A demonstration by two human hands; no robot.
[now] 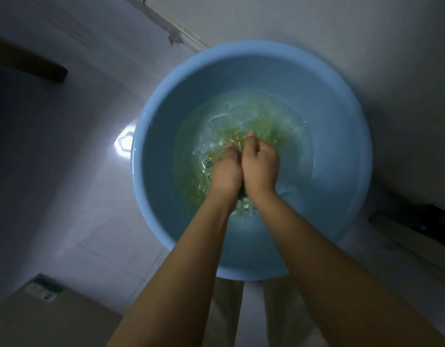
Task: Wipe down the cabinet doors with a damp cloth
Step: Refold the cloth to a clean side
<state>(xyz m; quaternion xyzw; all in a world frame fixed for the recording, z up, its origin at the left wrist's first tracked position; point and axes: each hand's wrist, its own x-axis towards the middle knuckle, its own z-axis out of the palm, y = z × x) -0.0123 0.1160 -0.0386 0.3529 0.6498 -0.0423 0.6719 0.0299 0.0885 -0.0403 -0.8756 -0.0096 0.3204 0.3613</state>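
Note:
A large light-blue plastic basin (166, 101) stands on the floor right below me, partly filled with rippling water. A yellow-green cloth (264, 116) lies spread under the water in its middle. My left hand (225, 171) and my right hand (260, 164) are pressed side by side in the water, fingers curled down and gripping a bunched part of the cloth. The fingertips are mostly hidden by the water and the cloth.
A pale tiled floor (78, 196) surrounds the basin, with a bright light reflection (125, 142) to its left. A cardboard box (53, 319) sits at the lower left. Dark objects (416, 219) lie at the right edge. A white wall strip (171, 26) runs behind.

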